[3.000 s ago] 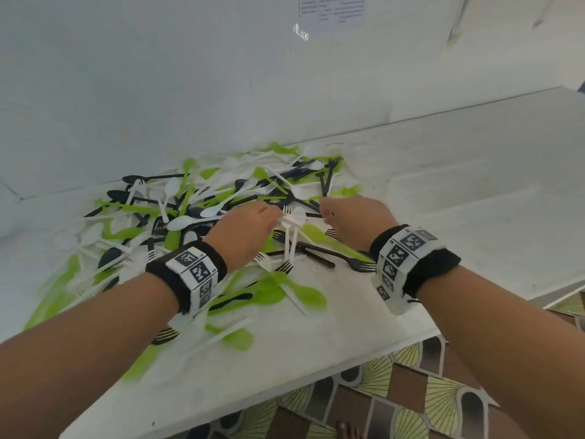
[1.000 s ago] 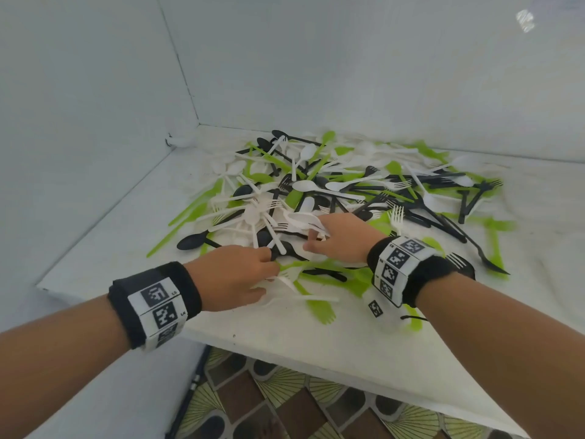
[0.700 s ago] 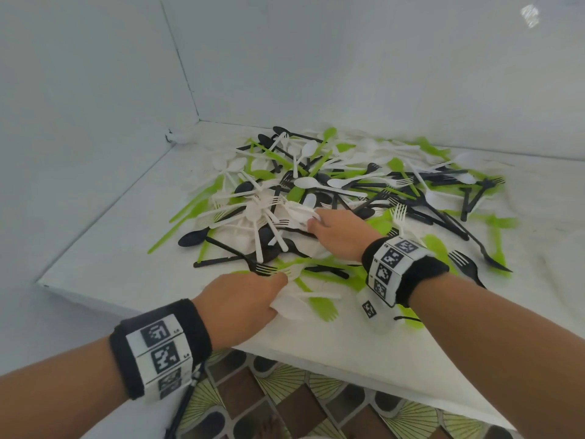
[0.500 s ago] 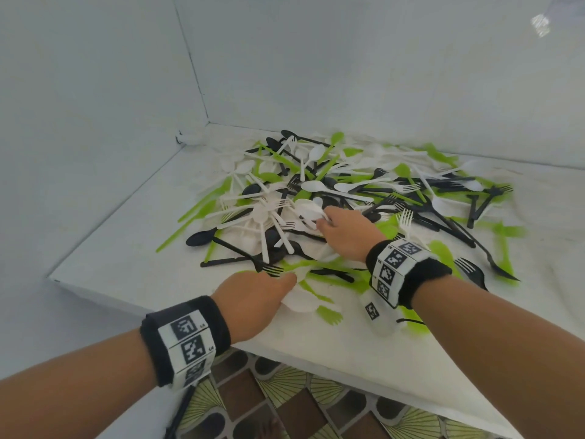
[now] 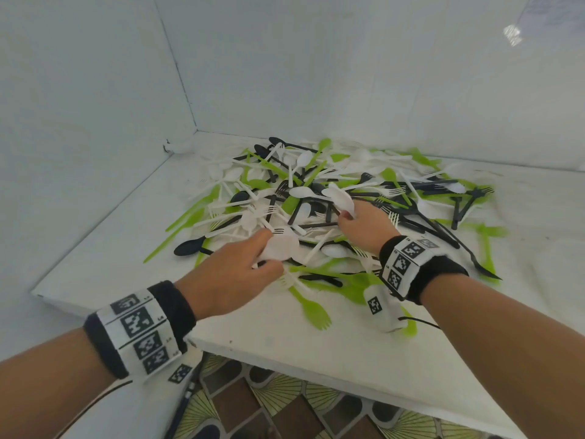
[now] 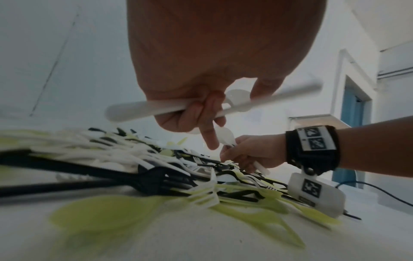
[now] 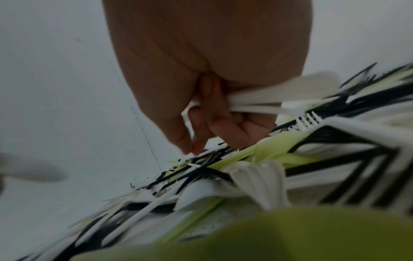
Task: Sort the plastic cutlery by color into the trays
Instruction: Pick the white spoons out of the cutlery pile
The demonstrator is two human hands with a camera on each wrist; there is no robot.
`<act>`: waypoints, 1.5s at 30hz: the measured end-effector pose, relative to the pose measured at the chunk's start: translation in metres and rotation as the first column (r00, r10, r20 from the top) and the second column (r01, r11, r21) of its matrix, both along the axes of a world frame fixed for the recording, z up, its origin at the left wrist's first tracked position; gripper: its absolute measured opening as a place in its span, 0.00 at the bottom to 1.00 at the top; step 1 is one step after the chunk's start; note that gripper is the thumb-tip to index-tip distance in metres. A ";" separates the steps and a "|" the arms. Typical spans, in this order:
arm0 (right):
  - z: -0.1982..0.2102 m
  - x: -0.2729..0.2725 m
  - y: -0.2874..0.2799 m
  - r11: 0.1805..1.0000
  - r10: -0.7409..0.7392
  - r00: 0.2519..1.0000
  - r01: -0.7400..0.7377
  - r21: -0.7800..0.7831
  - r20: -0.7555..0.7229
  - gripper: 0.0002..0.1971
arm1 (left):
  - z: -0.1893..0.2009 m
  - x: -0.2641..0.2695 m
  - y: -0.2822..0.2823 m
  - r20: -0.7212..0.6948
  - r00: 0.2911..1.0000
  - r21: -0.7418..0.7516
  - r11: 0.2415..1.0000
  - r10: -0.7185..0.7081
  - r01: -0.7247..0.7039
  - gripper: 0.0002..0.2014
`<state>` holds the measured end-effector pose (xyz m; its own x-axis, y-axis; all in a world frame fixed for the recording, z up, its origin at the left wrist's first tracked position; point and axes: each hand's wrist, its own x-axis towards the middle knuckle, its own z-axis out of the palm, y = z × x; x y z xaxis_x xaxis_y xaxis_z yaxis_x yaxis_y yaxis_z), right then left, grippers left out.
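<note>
A big heap of white, black and lime-green plastic cutlery (image 5: 342,198) covers the white table (image 5: 285,343). My left hand (image 5: 240,274) hovers over the heap's near edge and grips white spoons (image 5: 281,247); the left wrist view shows their white handles (image 6: 156,107) crossing under curled fingers, with one finger pointing down. My right hand (image 5: 364,226) is in the middle of the heap, clutching a bundle of white cutlery (image 5: 340,198), seen as white handles (image 7: 257,102) in the right wrist view. Its fingertips touch the pieces below. No trays are in view.
White walls (image 5: 95,106) close the table on the left and at the back. A single green fork (image 5: 313,312) lies near the front edge, beyond which patterned floor (image 5: 285,403) shows. Bare table surface lies to the far right (image 5: 538,264) and front left.
My left hand has lifted from the table's front edge toward the heap, now holding white spoons. My right hand stayed in the heap and raised its white bundle.
</note>
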<state>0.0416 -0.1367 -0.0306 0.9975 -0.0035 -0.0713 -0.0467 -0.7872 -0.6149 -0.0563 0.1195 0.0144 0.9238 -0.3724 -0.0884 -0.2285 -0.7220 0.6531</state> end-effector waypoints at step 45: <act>0.006 0.040 0.104 0.992 0.122 0.992 -0.121 0.046 -0.016 0.13 | -0.032 0.099 0.035 -0.068 0.957 0.239 0.936 0.281 -0.258 0.14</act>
<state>0.0820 -0.0325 -0.0245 0.9889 0.1210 -0.0868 0.0359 -0.7595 -0.6496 0.0429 0.1547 -0.0173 0.9688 -0.0702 -0.2377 0.0530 -0.8782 0.4754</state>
